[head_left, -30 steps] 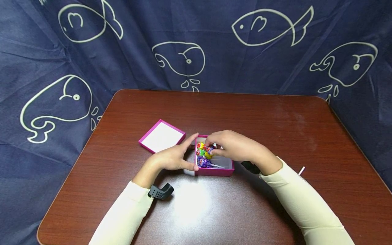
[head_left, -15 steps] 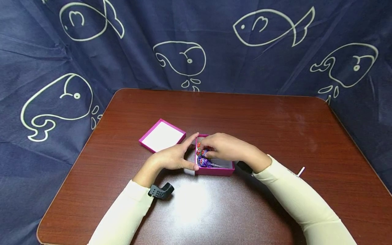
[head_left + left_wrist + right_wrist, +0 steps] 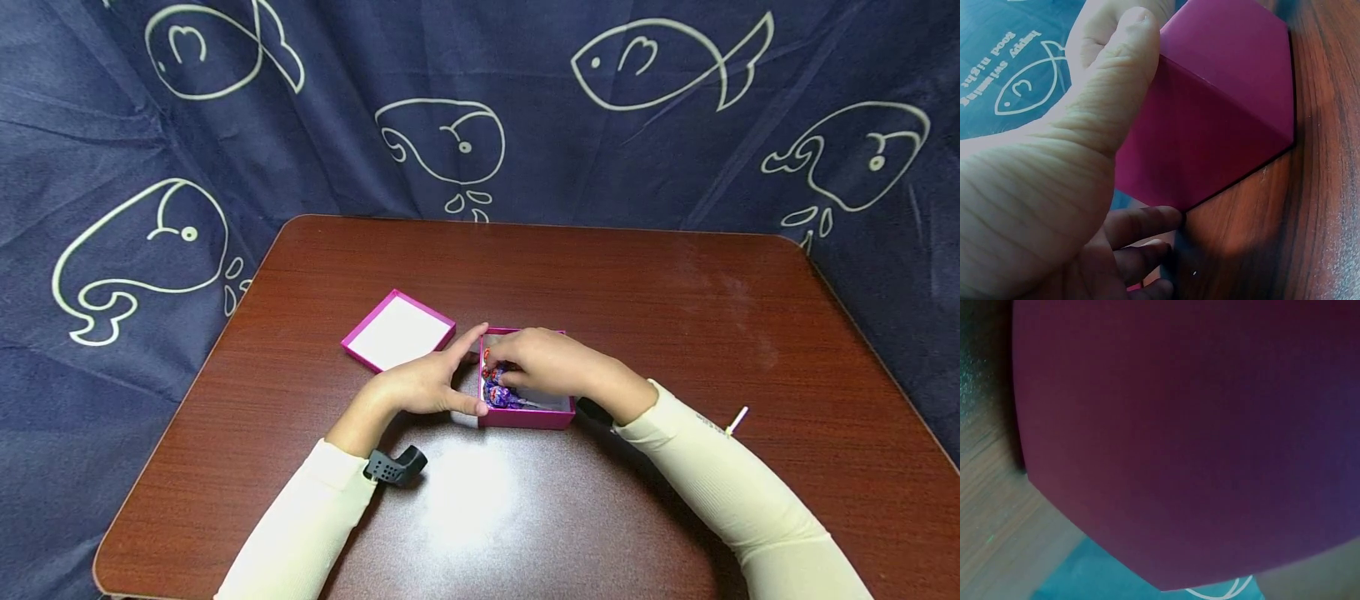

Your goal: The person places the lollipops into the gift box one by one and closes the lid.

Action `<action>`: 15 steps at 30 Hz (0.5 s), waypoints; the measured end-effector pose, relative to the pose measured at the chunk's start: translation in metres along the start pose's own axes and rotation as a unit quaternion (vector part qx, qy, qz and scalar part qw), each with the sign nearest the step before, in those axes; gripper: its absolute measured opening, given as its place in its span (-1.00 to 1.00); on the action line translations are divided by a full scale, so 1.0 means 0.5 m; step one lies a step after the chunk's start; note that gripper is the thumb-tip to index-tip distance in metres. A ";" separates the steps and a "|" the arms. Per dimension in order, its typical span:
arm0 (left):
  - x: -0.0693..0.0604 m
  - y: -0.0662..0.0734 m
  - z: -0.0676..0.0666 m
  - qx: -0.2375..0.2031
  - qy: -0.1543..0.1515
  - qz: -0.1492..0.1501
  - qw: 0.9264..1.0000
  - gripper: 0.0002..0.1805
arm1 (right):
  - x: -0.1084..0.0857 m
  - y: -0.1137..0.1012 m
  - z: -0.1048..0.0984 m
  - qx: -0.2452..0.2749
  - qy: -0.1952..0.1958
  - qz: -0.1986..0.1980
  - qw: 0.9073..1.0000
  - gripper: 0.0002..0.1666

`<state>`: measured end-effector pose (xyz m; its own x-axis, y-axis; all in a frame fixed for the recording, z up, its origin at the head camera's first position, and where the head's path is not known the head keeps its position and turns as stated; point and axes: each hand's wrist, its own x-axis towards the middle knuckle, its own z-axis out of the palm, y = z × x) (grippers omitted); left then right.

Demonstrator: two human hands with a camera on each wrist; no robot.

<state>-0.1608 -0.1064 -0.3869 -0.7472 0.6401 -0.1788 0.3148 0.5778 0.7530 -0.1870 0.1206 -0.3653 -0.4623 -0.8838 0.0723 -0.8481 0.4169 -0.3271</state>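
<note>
In the head view a pink box [image 3: 527, 418] stands uncovered on the table with several wrapped lollipops inside. A purple-wrapped lollipop [image 3: 501, 395] lies in its near left corner, the stick pointing right. My left hand [image 3: 420, 385] spans the box's left side, thumb at the near corner and straight index finger at the far one. Its thumb touches the pink wall in the left wrist view. Reaching in from the right, my right hand [image 3: 551, 360] has curled fingers around a purple-wrapped lollipop [image 3: 498, 375], mostly hidden. The right wrist view shows only the box's outer wall [image 3: 1179, 437].
A pink lid [image 3: 399, 333] with a white inside lies upturned to the left, behind the left hand. A short white stick [image 3: 737, 420] pokes out beyond the right sleeve. Blue cloth [image 3: 540, 108] with fish drawings hangs behind the brown table [image 3: 637, 283].
My right hand has moved left and slightly down inside the box, taking the purple lollipop with it and covering the yellow wrappers. The left hand has stayed in place.
</note>
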 end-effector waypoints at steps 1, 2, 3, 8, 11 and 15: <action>0.000 0.000 0.000 0.001 0.000 -0.001 1.000 0.25 | 0.000 0.000 0.000 0.000 -0.001 0.002 1.000 -0.88; 0.000 -0.001 0.001 0.000 0.000 -0.001 1.000 0.25 | -0.001 -0.001 -0.002 0.000 -0.002 0.003 1.000 -0.87; 0.001 0.000 0.001 0.000 0.000 -0.002 1.000 0.25 | -0.002 -0.002 -0.003 0.000 -0.002 0.005 1.000 -0.87; 0.002 -0.001 0.000 0.001 0.000 0.003 1.000 0.25 | -0.015 -0.006 -0.015 0.002 0.009 0.018 1.000 -0.84; 0.003 -0.002 0.000 0.006 0.002 0.003 1.000 0.25 | -0.030 -0.007 -0.024 0.007 0.021 0.026 0.999 -0.83; 0.003 -0.003 0.001 0.012 0.003 -0.004 1.000 0.25 | -0.063 -0.006 -0.040 0.017 0.041 0.038 0.998 -0.79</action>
<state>-0.1622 -0.1057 -0.3886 -0.7529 0.6325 -0.1820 0.3219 0.5951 0.7364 -0.1753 0.1516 -0.3478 -0.5450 -0.8295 0.1222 -0.8017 0.4728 -0.3657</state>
